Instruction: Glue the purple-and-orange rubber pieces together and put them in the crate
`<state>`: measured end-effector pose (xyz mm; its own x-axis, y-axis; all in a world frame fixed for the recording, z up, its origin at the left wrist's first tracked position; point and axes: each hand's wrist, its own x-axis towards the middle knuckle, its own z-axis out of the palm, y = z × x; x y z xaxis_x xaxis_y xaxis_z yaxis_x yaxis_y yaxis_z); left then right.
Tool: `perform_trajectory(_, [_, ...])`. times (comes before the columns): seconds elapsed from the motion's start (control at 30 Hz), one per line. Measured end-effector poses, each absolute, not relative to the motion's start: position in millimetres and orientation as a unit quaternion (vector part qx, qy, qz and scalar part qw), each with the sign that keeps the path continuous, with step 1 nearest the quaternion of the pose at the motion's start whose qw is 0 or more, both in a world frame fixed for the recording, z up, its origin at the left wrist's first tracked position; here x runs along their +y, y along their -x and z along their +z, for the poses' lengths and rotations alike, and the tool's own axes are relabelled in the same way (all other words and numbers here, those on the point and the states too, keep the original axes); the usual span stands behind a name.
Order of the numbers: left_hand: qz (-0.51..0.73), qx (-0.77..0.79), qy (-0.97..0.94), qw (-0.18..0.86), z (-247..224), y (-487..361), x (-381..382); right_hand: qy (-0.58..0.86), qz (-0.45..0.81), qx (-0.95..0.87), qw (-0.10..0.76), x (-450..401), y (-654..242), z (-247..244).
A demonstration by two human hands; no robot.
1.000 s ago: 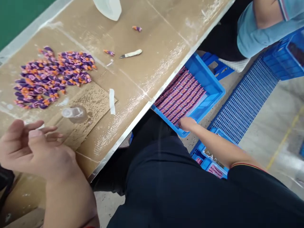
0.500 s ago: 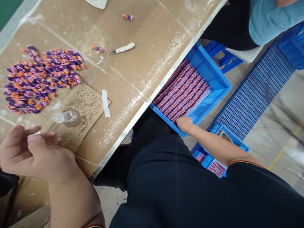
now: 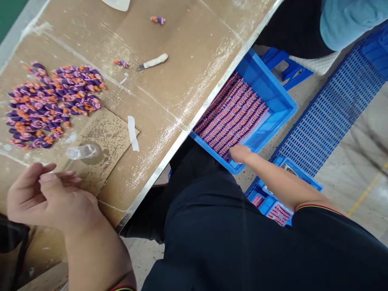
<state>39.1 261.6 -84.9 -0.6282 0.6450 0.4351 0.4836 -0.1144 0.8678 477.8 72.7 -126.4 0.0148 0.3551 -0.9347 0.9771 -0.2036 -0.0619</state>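
My right hand [image 3: 239,154] reaches into a blue crate [image 3: 277,91] beside the table. It is closed at the near end of the rows of small purple, pink and orange pieces [image 3: 235,113]; its fingertips and anything in them are hidden. Over the table's near left part hovers my left hand [image 3: 51,198], fingers loosely bent and apart, with nothing visible in them. Beyond it lie a clear plastic cup [image 3: 83,151] on a speckled brown board [image 3: 104,129] and a heap of twisted purple, pink and orange pieces [image 3: 51,103].
A white-handled knife [image 3: 154,62], a white strip [image 3: 132,133] and two loose pieces [image 3: 157,20] lie on the table [image 3: 178,85]. Smaller blue trays [image 3: 279,214] and a blue slatted platform [image 3: 327,109] are at right. A seated person's blue sleeve [image 3: 351,28] shows at top right.
My right hand has shifted slightly to the right along the near end of the rows in the crate. My left hand keeps its pose. The whole view has moved a little.
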Motion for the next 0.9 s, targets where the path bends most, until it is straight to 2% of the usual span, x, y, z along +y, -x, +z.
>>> perform_trajectory(0.33, [0.662,0.599,-0.442,0.088,-81.2,-46.3,258.6,-0.597,-0.477,0.544,0.346,81.7,-479.4,-114.9])
perform_trajectory(0.47, [0.633,0.566,-0.521,0.081,-63.3,-48.1,240.4,-0.582,-0.485,0.576,0.307,93.6,-486.9,-88.6])
perform_trajectory(0.53, [0.603,0.529,-0.595,0.033,-46.7,-44.1,221.6,-0.562,-0.491,0.606,0.274,104.8,-492.0,-65.6])
perform_trajectory(0.6, [0.566,0.478,-0.670,-0.051,-29.0,-37.9,196.9,-0.538,-0.501,0.649,0.193,120.8,-494.5,-40.4])
perform_trajectory(0.7, [0.535,0.406,-0.724,-0.158,-9.2,-25.2,153.8,-0.478,-0.475,0.737,-0.061,159.0,-485.5,-6.8])
perform_trajectory(0.77, [0.533,0.399,-0.720,-0.197,-3.4,-12.2,123.5,-0.448,-0.402,0.776,-0.191,195.6,-466.4,9.3])
perform_trajectory(0.83, [0.533,0.422,-0.696,-0.234,-3.6,5.5,92.3,-0.450,-0.324,0.794,-0.250,238.4,-437.1,18.6])
perform_trajectory(0.9, [0.531,0.452,-0.663,-0.271,-8.6,26.1,60.3,-0.463,-0.267,0.802,-0.265,282.7,-401.6,20.9])
